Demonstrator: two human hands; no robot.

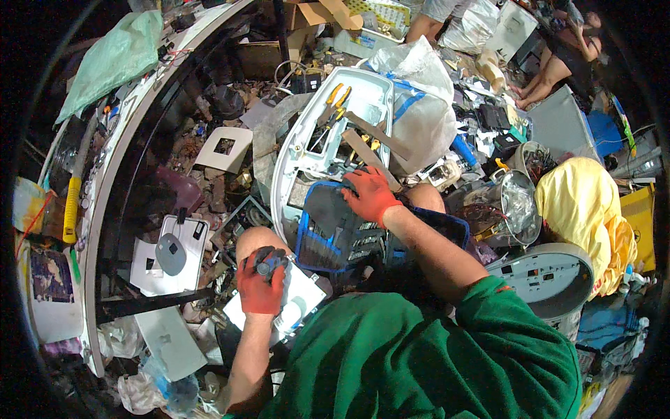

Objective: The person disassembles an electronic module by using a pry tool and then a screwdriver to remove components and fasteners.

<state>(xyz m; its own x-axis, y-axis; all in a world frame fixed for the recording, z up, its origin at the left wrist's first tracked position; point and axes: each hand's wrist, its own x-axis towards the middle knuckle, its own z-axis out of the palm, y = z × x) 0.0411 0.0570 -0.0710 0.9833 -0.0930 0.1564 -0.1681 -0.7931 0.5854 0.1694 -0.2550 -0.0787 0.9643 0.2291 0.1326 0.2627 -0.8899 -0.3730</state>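
Note:
My left hand, in a red glove with dark fingertips, is curled above a white flat-sided device near my knee. What its fingers hold, if anything, is hard to make out. My right hand, in a matching glove, reaches over the upper edge of an unfolded black tool case with blue trim, fingers bent and somewhat apart. Rows of small bits or sockets sit in the case. Beyond it, a long white plastic housing carries orange-handled pliers, other hand tools and two flat bars.
Scrap covers the floor around me. White panels lie at the left beside a curved pale frame. At the right stand a metal bucket, an oval grey housing and a yellow bag. Another person sits at the far right.

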